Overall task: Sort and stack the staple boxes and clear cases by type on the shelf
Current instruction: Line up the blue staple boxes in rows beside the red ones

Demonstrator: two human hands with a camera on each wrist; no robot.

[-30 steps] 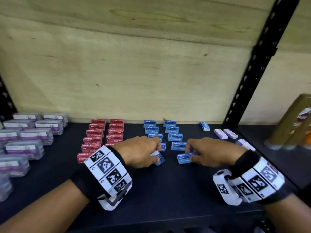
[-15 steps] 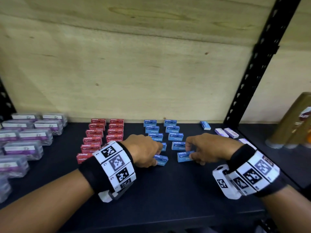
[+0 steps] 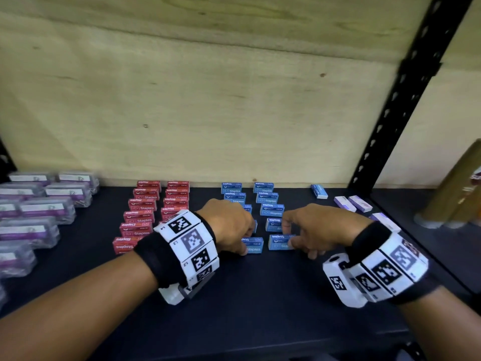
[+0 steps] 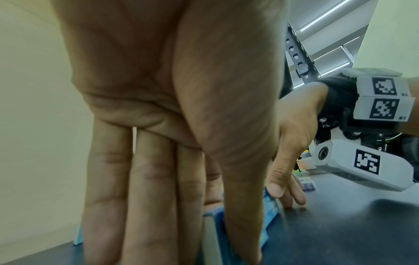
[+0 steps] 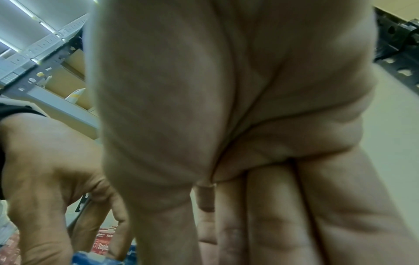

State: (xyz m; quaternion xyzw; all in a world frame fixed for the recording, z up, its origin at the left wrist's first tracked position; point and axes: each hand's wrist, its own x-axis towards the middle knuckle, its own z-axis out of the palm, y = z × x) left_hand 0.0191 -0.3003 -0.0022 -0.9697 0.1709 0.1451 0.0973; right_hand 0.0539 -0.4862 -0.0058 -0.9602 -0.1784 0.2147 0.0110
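My left hand [image 3: 229,225] pinches 1 blue box [image 3: 253,244] on the shelf [image 3: 260,295]; my right hand [image 3: 316,230] pinches another blue box [image 3: 279,242] just beside it.

A pale plywood back panel [image 3: 208,100] rises behind the dark shelf board [image 3: 260,308]. A black perforated steel upright [image 3: 400,100] stands at the right. Long ceiling strip lights [image 4: 328,16] glow overhead.

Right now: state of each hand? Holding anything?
Left hand: thumb and fingers pinch the front blue staple box of the left column.
Right hand: thumb and fingers pinch the front blue staple box of the right column.
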